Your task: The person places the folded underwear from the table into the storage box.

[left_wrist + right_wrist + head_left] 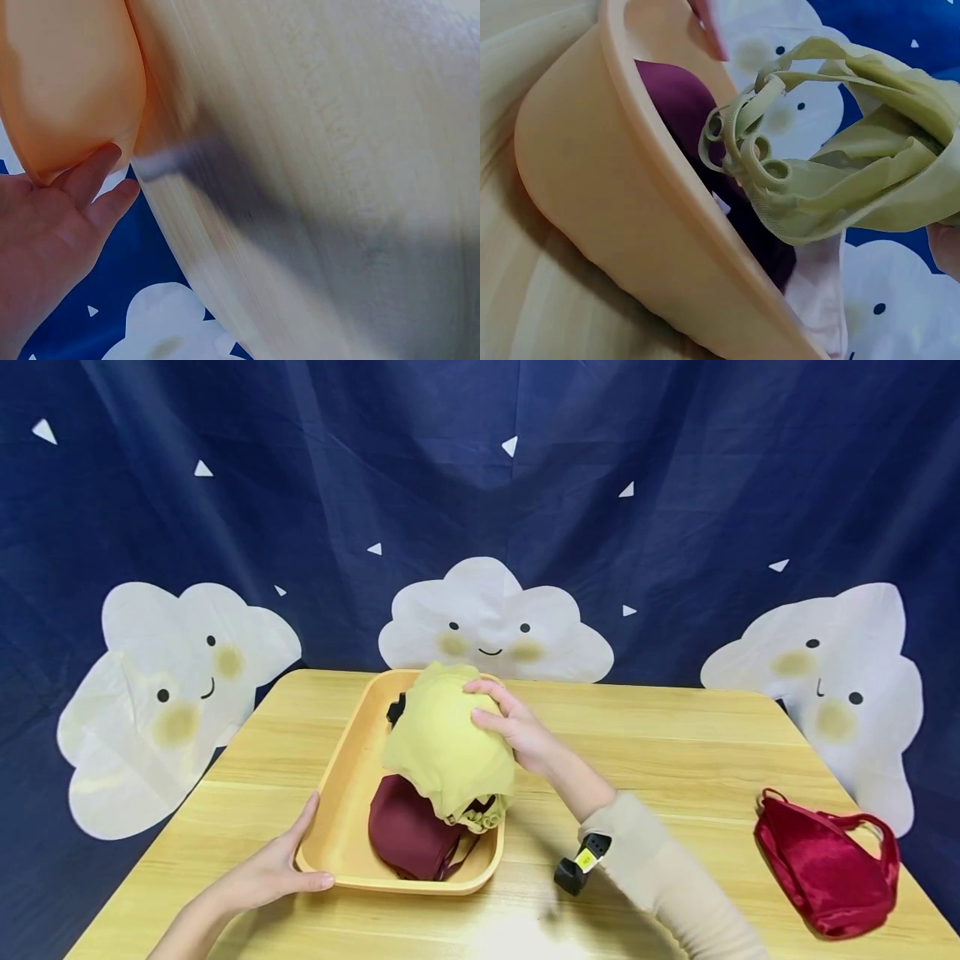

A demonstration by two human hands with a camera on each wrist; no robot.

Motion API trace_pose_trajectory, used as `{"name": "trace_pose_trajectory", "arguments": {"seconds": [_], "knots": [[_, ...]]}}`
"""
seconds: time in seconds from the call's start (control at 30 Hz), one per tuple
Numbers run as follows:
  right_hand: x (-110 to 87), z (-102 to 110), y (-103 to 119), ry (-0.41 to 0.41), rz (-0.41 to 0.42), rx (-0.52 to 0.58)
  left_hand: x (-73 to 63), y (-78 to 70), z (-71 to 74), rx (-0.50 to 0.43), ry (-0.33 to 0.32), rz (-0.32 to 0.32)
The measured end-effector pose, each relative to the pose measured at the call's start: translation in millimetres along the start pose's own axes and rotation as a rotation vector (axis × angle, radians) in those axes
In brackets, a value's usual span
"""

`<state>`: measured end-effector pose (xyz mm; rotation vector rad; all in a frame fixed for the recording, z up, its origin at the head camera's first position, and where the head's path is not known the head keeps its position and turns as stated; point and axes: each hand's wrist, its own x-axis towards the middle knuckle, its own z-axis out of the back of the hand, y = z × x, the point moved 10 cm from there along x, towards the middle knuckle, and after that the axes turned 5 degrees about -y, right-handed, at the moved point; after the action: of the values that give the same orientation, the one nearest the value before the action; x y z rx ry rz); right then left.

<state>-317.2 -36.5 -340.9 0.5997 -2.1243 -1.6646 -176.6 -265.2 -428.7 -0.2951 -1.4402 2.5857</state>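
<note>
A pale yellow bra (450,731), cup side up with ruffled edges, is gripped at its upper right by my right hand (517,727). It hangs over the orange tray (341,814); its looped straps (769,161) show in the right wrist view. Below it a maroon bra (412,831) lies in the tray, partly covered. My left hand (281,864) rests against the tray's near left corner, thumb along the front rim and fingers along the left side. In the left wrist view its fingers (97,176) touch the tray's outer wall.
A shiny red garment with straps (828,864), likely a satin bra, lies at the table's right. Something black (396,708) peeks out behind the yellow bra. Pale fabric (821,289) shows beside the maroon one. A dark blue cloud-print curtain (330,485) hangs behind the wooden table (637,735).
</note>
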Motion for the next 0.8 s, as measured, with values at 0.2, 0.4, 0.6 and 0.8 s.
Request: {"name": "trace_pose_trajectory", "arguments": {"seconds": [0.2,0.4,0.6,0.8], "knots": [[1.8,-10.6,-16.0,0.026,-0.007,-0.035,-0.9,-0.1,0.5,0.02,-0.008,-0.011],[1.9,-16.5,-30.9,0.048,0.019,-0.166,-0.7,0.3,1.2,0.033,-0.016,-0.022],[0.5,-22.2,-46.0,0.093,0.011,-0.22,0.1,-0.4,0.5,0.014,-0.009,-0.02],[-1.9,-29.0,-57.8,0.156,-0.019,-0.244,-0.2,-0.8,1.3,0.013,-0.019,-0.021]]}}
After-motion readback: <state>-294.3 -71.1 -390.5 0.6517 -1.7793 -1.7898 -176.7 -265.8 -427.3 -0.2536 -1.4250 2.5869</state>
